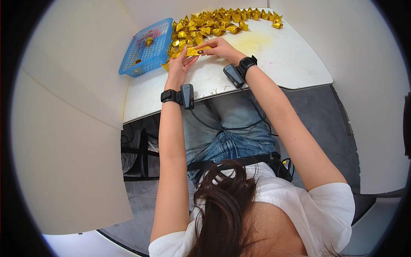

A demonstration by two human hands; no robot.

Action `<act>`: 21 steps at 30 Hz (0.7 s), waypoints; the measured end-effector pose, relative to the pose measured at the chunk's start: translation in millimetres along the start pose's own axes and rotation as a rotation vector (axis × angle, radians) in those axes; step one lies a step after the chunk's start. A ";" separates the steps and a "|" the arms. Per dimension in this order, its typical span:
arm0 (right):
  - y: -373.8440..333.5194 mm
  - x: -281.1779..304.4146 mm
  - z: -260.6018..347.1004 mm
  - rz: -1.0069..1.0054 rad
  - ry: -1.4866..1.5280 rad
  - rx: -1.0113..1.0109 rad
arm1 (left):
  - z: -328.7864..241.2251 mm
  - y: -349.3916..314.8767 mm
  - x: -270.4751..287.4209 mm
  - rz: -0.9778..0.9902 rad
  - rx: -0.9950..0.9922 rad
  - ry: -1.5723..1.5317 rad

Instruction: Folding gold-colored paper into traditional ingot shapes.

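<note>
A flat, shiny gold foil paper strip (192, 52) is stretched between my hands above the near side of the white table. My left hand (179, 66) grips its left end, thumb on top and fingers below. At the other end, my right hand (218, 46) pinches the strip, its fingertips partly covering it. Just beyond both hands lies a heap of folded gold paper ingots (201, 26), its near pieces close to my fingers. Some gold foil also shows beside my left hand, but its shape is partly hidden.
A blue plastic basket (150, 67) stands left of the heap, with a few gold pieces and something pinkish-red inside. The ingots trail toward the far right of the white table (299, 64). Pale partitions (368, 85) rise on both sides. Cabled devices are strapped to my wrists.
</note>
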State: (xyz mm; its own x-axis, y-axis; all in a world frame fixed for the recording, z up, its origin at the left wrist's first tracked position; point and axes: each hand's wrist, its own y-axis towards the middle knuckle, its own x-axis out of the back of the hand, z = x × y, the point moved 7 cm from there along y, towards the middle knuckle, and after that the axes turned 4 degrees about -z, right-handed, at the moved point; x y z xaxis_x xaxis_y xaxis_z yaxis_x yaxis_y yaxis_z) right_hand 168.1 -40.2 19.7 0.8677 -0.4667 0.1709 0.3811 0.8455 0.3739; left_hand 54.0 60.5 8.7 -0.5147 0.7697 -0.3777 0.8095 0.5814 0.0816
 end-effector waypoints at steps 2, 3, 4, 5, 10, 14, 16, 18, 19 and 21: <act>0.4 0.8 -0.4 -0.001 0.005 0.016 | 1.2 1.0 -0.1 -0.004 0.023 -0.022; 0.6 0.2 0.9 0.000 0.010 0.032 | 0.9 1.2 0.6 -0.005 0.022 -0.022; 0.5 0.2 1.2 0.001 0.011 0.032 | 1.7 1.4 1.2 -0.006 0.038 -0.038; 0.2 -0.2 1.6 0.004 0.012 0.022 | 2.0 1.0 1.6 -0.007 0.054 -0.055; -0.2 -0.3 1.1 -0.006 0.033 0.015 | -0.7 -1.3 -2.8 0.051 0.054 -0.041; 1.9 0.5 -0.6 -0.004 0.058 0.037 | 0.7 -0.1 -3.5 0.079 0.058 -0.070; 2.7 2.8 -3.2 -0.009 0.078 0.034 | 0.6 0.7 -5.4 0.088 0.057 -0.075; 3.0 0.8 -0.9 -0.004 0.058 0.060 | 0.4 0.0 -3.8 0.090 0.053 -0.081; 2.5 0.1 -0.6 -0.003 0.059 0.060 | 1.1 -0.3 -1.5 0.071 0.065 -0.100; 1.5 2.1 -1.0 -0.061 0.112 0.029 | -0.5 -3.8 -0.1 0.048 0.075 -0.120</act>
State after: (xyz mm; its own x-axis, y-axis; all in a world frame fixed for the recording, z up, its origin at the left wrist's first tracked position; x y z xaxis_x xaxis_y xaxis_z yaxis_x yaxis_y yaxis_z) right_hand 170.9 -39.7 19.7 0.8739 -0.4841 0.0448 0.4267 0.8078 0.4067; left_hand 50.9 58.4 9.0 -0.4411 0.7567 -0.4825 0.8534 0.5200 0.0352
